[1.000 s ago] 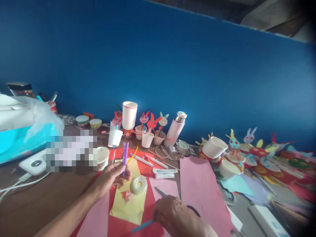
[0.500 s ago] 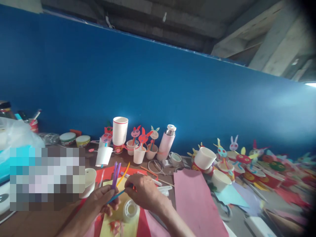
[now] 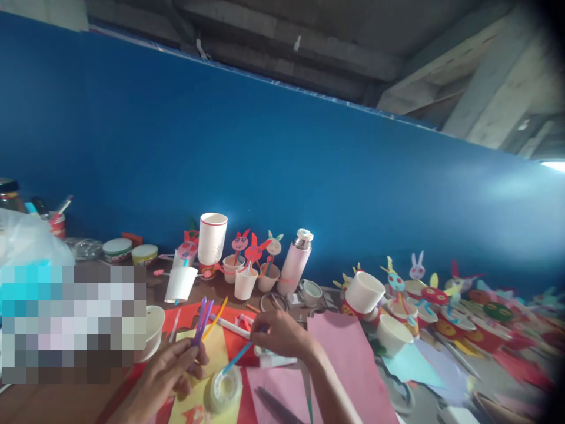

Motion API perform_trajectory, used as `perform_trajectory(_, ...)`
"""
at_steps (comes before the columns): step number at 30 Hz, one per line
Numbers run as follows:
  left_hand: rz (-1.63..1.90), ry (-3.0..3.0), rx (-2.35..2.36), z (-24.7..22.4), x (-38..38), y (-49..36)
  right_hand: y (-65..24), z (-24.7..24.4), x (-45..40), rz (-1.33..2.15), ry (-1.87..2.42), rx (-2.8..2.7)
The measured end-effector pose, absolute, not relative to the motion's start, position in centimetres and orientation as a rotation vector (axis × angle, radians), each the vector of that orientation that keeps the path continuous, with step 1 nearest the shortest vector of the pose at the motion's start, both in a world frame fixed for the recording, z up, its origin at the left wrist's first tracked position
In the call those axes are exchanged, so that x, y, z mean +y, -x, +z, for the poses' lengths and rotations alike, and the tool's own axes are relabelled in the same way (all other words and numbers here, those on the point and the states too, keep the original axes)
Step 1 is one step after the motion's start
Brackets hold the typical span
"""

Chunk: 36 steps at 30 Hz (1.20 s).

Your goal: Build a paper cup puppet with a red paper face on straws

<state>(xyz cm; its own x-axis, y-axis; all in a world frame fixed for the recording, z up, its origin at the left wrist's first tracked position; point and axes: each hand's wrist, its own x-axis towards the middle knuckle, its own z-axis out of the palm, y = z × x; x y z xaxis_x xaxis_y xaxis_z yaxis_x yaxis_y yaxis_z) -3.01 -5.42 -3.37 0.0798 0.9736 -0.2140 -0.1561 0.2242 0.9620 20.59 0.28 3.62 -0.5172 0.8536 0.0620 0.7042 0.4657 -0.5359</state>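
Note:
My left hand (image 3: 165, 374) is closed around several purple straws (image 3: 202, 321), their pointed tips sticking up. An orange straw (image 3: 215, 318) rises beside them; I cannot tell whether it is in the same grip. To the right, my right hand (image 3: 282, 333) pinches the upper end of a blue straw (image 3: 238, 356), which slants down to the left. The lower end of that straw overlaps a white roll of tape (image 3: 226, 388) in view; whether they touch is unclear. Beneath the roll lies yellow paper (image 3: 212, 353), with small red paper scraps (image 3: 193, 414) on it.
Paper cups with rabbit faces (image 3: 253, 250) stand along the blue wall (image 3: 265, 147), near a stack of white cups (image 3: 212, 238) and a pink thermos (image 3: 295, 262). Pink paper (image 3: 344, 365) lies to the right, scissors (image 3: 276, 406) in front. More cup figures (image 3: 435, 294) crowd the far right.
My right hand has moved right and away from my left hand, drawing the blue straw with it. My left hand keeps the purple straws. The camera view has shifted slightly.

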Motion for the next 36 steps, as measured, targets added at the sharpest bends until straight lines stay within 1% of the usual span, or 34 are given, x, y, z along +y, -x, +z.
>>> perform_trajectory(2,1.089,-0.935,1.119,-3.1,-5.7,2.7,-21.7,3.3,1.2,0.622,1.373,-2.402)
perform_trajectory(4,1.104,-0.93,1.114,-3.0,-5.8,2.3,-22.0,2.6,2.2,0.5,1.48,-2.34)
perform_trajectory(7,1.14,-0.955,1.117,-3.0,-5.8,2.0,-20.9,1.1,3.8,0.297,1.638,-2.234)
perform_trajectory(10,1.189,-0.932,1.141,-2.6,-5.9,1.9,-19.3,-0.4,5.1,0.167,1.704,-2.184)
perform_trajectory(14,1.239,-0.875,1.145,-2.4,-5.9,2.1,-18.3,-1.2,5.8,0.128,1.722,-2.169)
perform_trajectory(18,1.21,-0.834,1.054,-3.5,-5.2,2.5,-19.0,0.4,5.1,0.19,1.658,-2.132)
perform_trajectory(23,1.198,-0.77,1.019,-3.5,-4.9,2.7,-18.0,3.5,2.4,0.399,1.444,-2.079)
perform_trajectory(24,1.204,-0.746,1.026,-3.2,-5.1,2.7,-17.3,3.7,1.8,0.516,1.37,-2.068)
perform_trajectory(25,1.214,-0.722,1.033,-2.8,-5.3,2.5,-16.5,3.8,1.1,0.806,1.232,-1.945)
perform_trajectory(26,1.227,-0.696,1.037,-2.3,-5.5,2.4,-15.7,3.7,0.5,1.023,1.115,-1.81)
perform_trajectory(28,1.264,-0.661,1.038,-1.4,-6.1,2.1,-14.3,3.2,-0.4,1.295,0.948,-1.639)
perform_trajectory(32,1.246,-0.659,1.028,-0.6,-6.6,1.7,-13.0,1.9,-1.2,1.484,0.846,-1.514)
perform_trajectory(36,1.104,-0.705,0.996,-1.1,-6.5,1.8,-12.7,1.1,-1.0,1.498,0.834,-1.464)
